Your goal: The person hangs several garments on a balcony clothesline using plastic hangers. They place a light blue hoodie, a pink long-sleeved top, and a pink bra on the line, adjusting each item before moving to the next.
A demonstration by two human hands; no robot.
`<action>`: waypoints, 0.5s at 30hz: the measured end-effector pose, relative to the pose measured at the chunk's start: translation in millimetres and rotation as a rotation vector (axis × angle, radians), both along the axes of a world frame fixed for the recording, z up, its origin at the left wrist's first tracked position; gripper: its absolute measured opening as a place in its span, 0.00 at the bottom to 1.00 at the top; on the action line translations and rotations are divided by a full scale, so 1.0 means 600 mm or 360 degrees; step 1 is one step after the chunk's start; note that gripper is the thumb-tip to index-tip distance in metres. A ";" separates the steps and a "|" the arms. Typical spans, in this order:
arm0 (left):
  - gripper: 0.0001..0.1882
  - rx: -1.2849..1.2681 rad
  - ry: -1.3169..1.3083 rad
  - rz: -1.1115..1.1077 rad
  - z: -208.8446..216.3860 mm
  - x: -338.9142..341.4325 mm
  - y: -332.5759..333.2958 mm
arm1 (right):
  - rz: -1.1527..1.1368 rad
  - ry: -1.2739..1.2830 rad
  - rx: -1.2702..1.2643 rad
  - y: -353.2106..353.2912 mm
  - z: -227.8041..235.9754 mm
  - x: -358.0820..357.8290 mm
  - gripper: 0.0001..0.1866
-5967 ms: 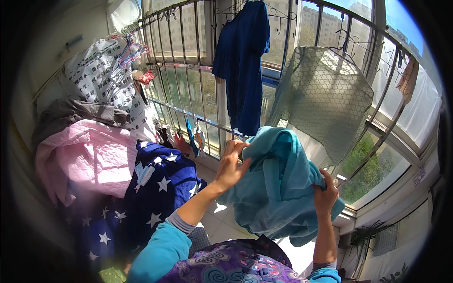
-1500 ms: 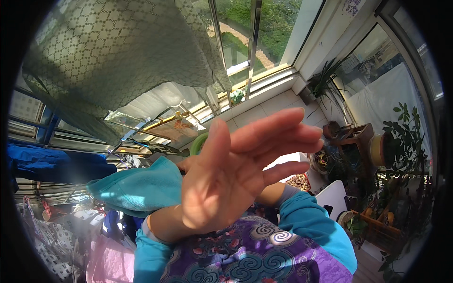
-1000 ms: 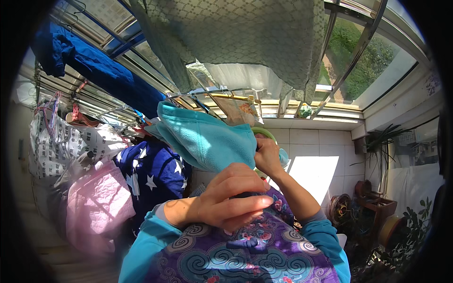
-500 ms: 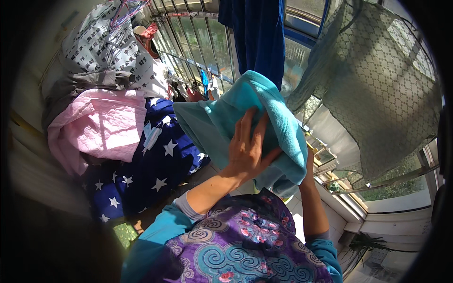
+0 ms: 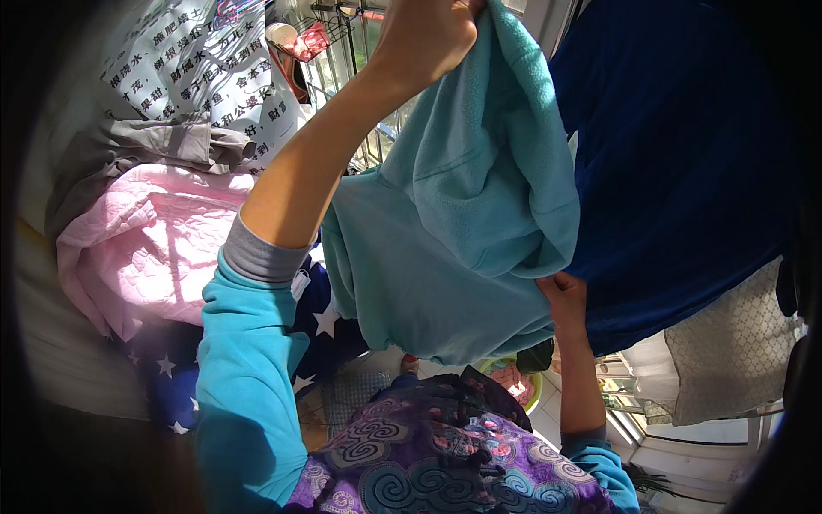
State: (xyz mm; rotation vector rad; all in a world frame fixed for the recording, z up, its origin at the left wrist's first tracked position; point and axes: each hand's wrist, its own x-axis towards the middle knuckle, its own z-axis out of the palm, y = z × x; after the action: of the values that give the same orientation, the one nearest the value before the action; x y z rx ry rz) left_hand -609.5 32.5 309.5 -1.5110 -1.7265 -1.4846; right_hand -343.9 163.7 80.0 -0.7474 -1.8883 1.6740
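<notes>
From my remote seat I see pink cloth [image 5: 171,244], the left hand [image 5: 431,41] curled shut on an upper edge (tips hard to see), the teal cloth [image 5: 479,184] itself midair, the right hand [image 5: 567,300] pinching its lower edge, blue cloth [image 5: 685,163]; lifting looks done, folds left

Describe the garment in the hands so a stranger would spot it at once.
Start at the big dark blue garment filling the upper right. Just left of it, between the raised left hand and the lower right hand, hangs a fleecy teal garment. Its plain teal colour sets it apart from that dark blue and from the pink quilted cloth further left.
</notes>
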 end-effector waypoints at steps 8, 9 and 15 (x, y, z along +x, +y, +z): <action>0.25 -0.0750 -0.1286 -0.0427 -0.034 -0.310 0.014 | -0.0036 0.0035 0.0074 0.027 0.094 -0.193 0.12; 0.30 -0.0435 -0.1511 -0.0991 -0.050 -0.311 0.017 | -0.0072 0.0020 0.0085 0.023 0.096 -0.214 0.12; 0.20 -0.0338 -0.1085 -0.0618 -0.079 -0.308 0.006 | -0.0173 -0.0041 0.0173 0.031 0.115 -0.277 0.14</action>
State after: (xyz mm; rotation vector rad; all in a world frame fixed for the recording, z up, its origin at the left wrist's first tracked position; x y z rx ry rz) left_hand -794.1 36.1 261.8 -1.6278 -2.0875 -2.2800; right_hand -509.9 182.2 149.0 -0.8157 -1.9039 1.4897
